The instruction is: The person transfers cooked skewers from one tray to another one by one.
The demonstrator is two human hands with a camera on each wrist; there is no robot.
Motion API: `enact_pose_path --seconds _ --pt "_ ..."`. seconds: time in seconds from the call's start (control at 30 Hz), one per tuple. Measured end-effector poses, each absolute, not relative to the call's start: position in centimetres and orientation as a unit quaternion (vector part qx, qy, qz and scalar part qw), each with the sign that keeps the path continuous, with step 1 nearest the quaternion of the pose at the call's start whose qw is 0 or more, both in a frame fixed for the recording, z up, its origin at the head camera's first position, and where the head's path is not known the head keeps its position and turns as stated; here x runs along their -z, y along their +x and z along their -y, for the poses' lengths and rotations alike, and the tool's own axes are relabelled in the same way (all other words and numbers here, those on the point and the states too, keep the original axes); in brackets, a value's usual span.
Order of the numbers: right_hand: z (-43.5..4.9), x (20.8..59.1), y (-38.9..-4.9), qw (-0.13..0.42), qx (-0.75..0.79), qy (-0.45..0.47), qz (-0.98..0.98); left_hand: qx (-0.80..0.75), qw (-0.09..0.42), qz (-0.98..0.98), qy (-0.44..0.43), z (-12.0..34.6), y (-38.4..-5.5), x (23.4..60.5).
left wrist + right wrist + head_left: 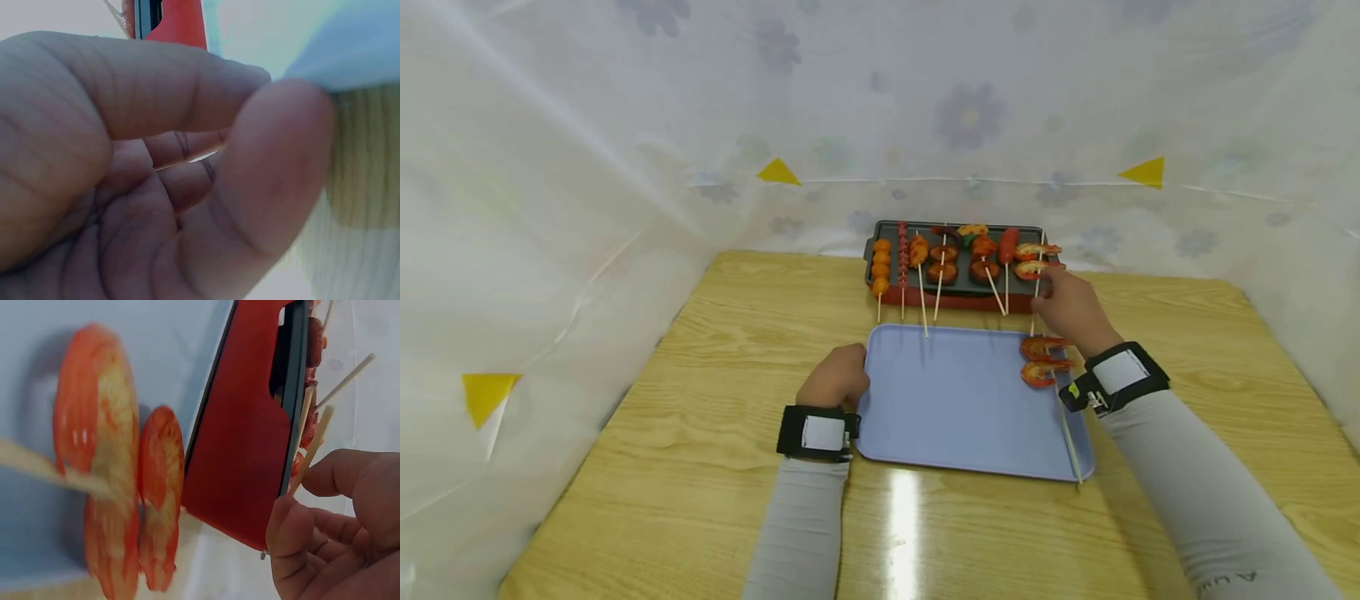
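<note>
The person's right hand (1071, 312) pinches the bare stick of a two-shrimp skewer (1032, 269) between thumb and finger, the shrimp at the right end of a small red-and-black grill (958, 297), next to a sausage skewer (1008, 247). The left hand (837, 377) pinches the left edge of a pale blue tray (955, 392) in front of the grill, with a second shrimp skewer (1040, 374) along its right side. The step appears to be shifting skewers between grill and tray, direction unclear; the next move probably calls for a firm pinch and a path clear of the sausage.
</note>
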State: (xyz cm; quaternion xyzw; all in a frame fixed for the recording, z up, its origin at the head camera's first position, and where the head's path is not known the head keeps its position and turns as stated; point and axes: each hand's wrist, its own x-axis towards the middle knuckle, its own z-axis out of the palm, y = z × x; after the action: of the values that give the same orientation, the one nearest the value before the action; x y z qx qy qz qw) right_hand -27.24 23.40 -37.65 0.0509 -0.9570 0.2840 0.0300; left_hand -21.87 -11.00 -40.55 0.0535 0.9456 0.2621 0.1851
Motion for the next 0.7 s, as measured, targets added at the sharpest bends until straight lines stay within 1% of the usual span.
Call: enact_pose_path --seconds 0.33,0.47,0.7 --pt "-23.6 38.7 -26.4 -0.024 -0.359 -0.016 0.933 -0.259 0.187 -0.946 0.055 11.1 -22.0 40.5" --pt "-23.6 39.2 -26.2 -0.017 -0.354 -0.026 0.935 -0.256 0.185 -0.947 0.061 11.0 -22.0 40.5" --pt "-23.6 39.2 -26.0 0.016 -0.317 -0.009 0.948 -0.263 0.185 -0.945 0.054 11.0 -21.9 40.5"
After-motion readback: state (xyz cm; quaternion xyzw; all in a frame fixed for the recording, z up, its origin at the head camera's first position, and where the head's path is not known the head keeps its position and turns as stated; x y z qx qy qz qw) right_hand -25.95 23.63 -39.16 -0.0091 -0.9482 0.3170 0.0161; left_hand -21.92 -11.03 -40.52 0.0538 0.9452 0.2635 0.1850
